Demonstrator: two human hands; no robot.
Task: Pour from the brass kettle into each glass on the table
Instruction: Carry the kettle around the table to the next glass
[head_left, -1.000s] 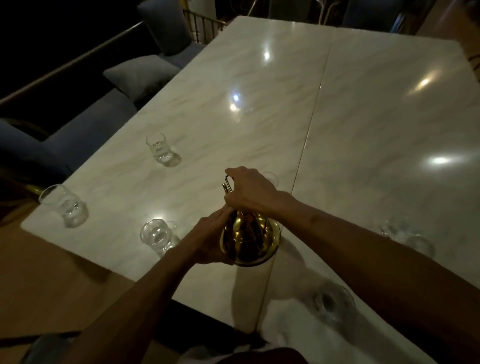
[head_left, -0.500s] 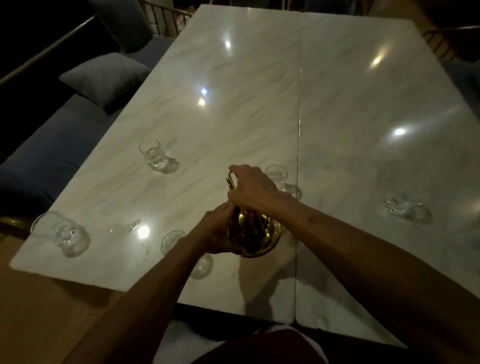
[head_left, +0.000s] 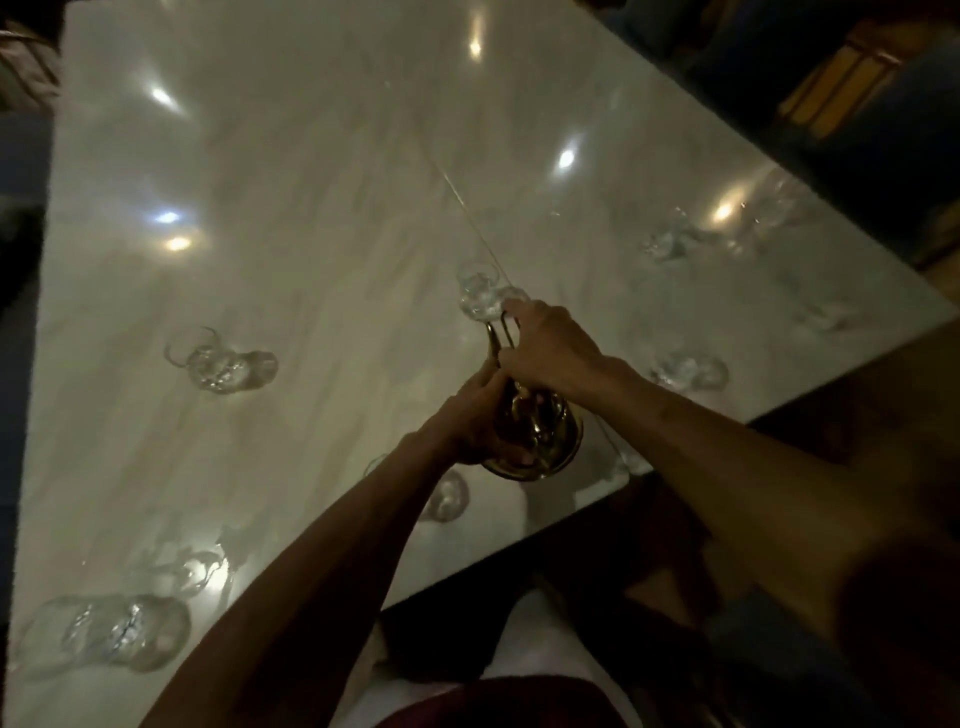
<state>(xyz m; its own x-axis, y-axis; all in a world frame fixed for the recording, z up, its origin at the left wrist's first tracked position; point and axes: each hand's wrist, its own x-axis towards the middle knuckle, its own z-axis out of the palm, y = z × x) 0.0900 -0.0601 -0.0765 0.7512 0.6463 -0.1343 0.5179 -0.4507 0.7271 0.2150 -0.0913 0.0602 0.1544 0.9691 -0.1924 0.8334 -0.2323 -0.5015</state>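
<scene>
Glass (head_left: 478, 297) just beyond brass kettle (head_left: 537, 439); second glass (head_left: 449, 496) partly behind left forearm (head_left: 358, 525).

The left forearm (head_left: 358, 525) half hides one glass (head_left: 449, 496); far glasses (head_left: 665, 244) blur.

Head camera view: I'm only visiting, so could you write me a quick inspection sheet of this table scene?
Surface: pale marble table, glossy, with light reflections.
Job's things: brass kettle held in both hands; clear glasses scattered, with the centre glass just beyond the kettle and the left glass further left; contents unclear.
Clutter: nothing seen.
Hands: left hand grips the kettle's body; right hand holds its handle.
Cables: nothing seen.
Surroundings: dark, blurred.
</scene>
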